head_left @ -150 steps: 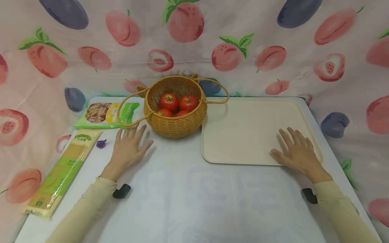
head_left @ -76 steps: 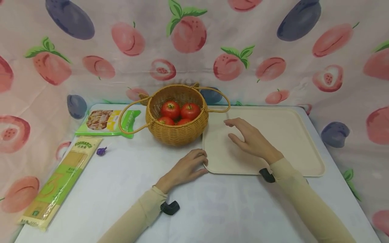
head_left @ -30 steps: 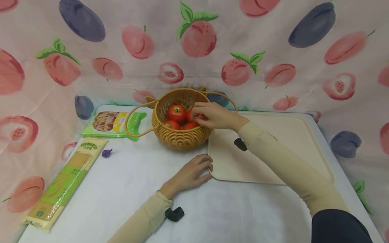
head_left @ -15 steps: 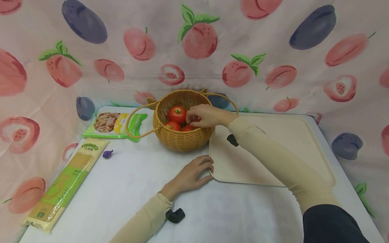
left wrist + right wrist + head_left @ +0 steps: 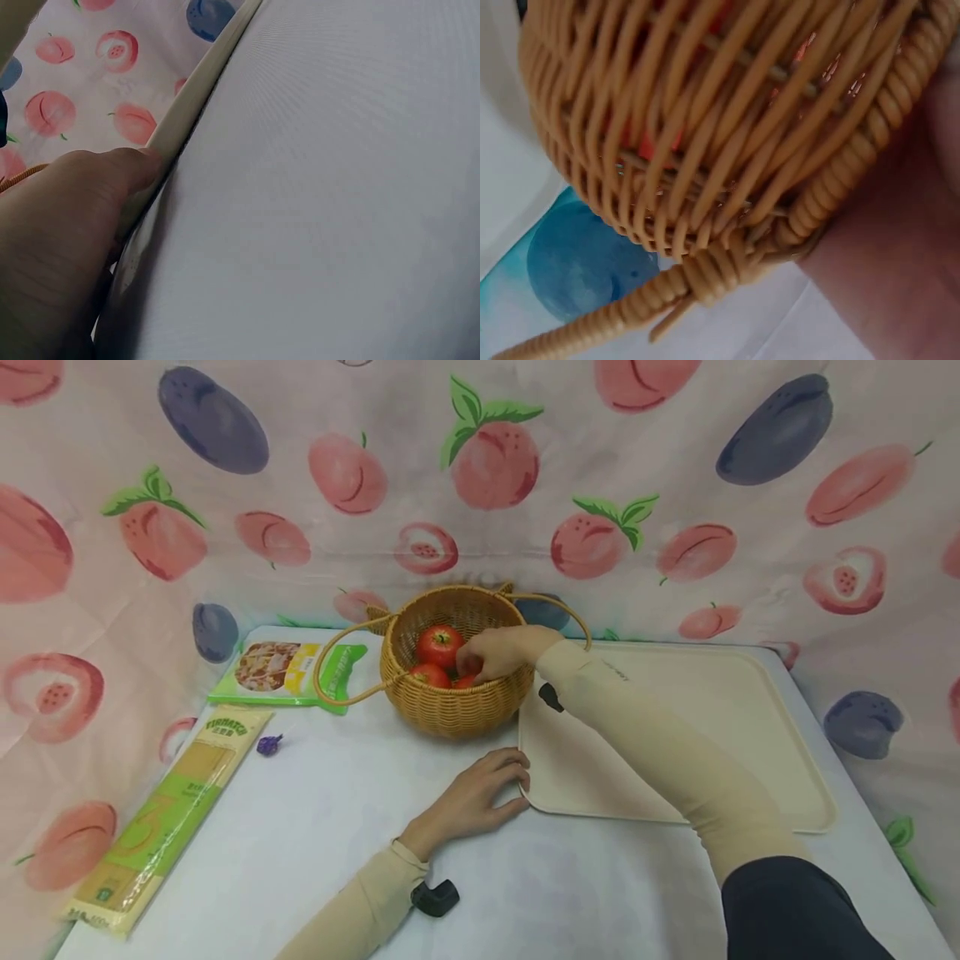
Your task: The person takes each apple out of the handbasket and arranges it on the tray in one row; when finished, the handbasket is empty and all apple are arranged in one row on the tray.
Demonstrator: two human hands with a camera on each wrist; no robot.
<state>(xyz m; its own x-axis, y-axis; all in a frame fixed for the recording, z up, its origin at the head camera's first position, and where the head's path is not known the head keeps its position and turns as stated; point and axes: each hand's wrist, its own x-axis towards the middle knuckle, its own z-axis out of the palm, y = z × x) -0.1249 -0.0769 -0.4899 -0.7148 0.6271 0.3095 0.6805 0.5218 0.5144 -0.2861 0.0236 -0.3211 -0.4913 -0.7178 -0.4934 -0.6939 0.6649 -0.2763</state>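
Observation:
A wicker basket (image 5: 459, 714) with looped handles holds several red apples (image 5: 440, 646) at the back of the table. My right hand (image 5: 498, 652) reaches over the basket's right rim, its curled fingers gripping an apple that the hand mostly covers. In the right wrist view, the basket's weave (image 5: 705, 135) fills much of the picture and hides the fingertips; red shows through the gaps. My left hand (image 5: 476, 797) holds the near-left corner of a beige tray (image 5: 675, 735). Its thumb (image 5: 139, 166) lies against the tray rim (image 5: 191, 94) in the left wrist view.
To the left lie a green food packet (image 5: 288, 672), a long noodle packet (image 5: 172, 814) and a small purple-wrapped candy (image 5: 268, 745). A fruit-print cloth (image 5: 495, 552) hangs behind the white table (image 5: 592, 893).
From the tray's right side, my right hand has moved left into the basket, sinking deeper over the right apple. My left hand has come from beside the basket to the tray corner and stayed.

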